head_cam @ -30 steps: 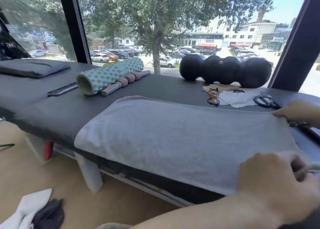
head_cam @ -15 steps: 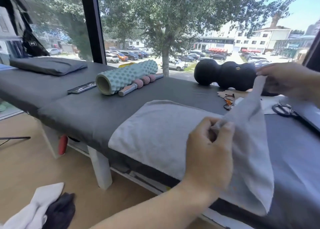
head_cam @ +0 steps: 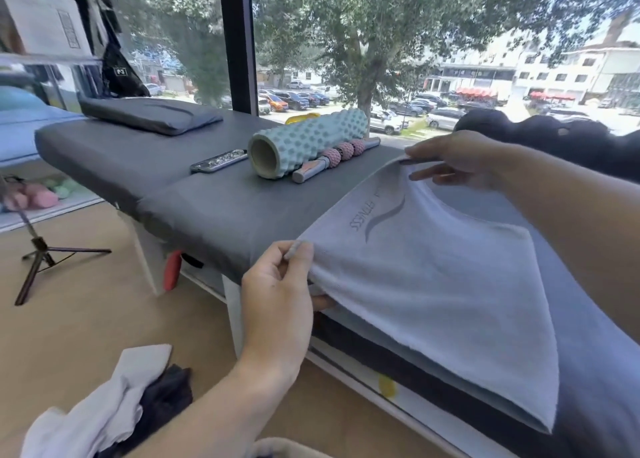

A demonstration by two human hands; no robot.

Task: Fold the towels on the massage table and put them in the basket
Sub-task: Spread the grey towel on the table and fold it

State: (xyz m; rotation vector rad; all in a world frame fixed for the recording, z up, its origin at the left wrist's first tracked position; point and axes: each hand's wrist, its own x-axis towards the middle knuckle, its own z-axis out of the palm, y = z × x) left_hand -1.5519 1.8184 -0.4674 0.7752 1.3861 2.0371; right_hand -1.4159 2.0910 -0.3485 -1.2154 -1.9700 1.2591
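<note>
A light grey towel (head_cam: 433,284) with a printed logo lies doubled over on the dark grey massage table (head_cam: 214,211). Its upper layer is held stretched above the lower one. My left hand (head_cam: 277,295) pinches the near corner at the table's front edge. My right hand (head_cam: 453,156) pinches the far corner, with its forearm crossing over the right part of the towel. The folded edge runs down toward the lower right. No basket is in view.
On the table beyond the towel lie a teal foam roller (head_cam: 308,142), a pink-beaded massage stick (head_cam: 336,158), a flat dark remote-like object (head_cam: 218,160), a grey cushion (head_cam: 149,114) and a black peanut roller (head_cam: 561,139). A tripod (head_cam: 38,256) stands on the floor at left; white and dark cloth (head_cam: 114,409) lies below.
Both hands lifted the towel's right end and carried it leftward over the rest, doubling the towel. My view turned left along the table.
</note>
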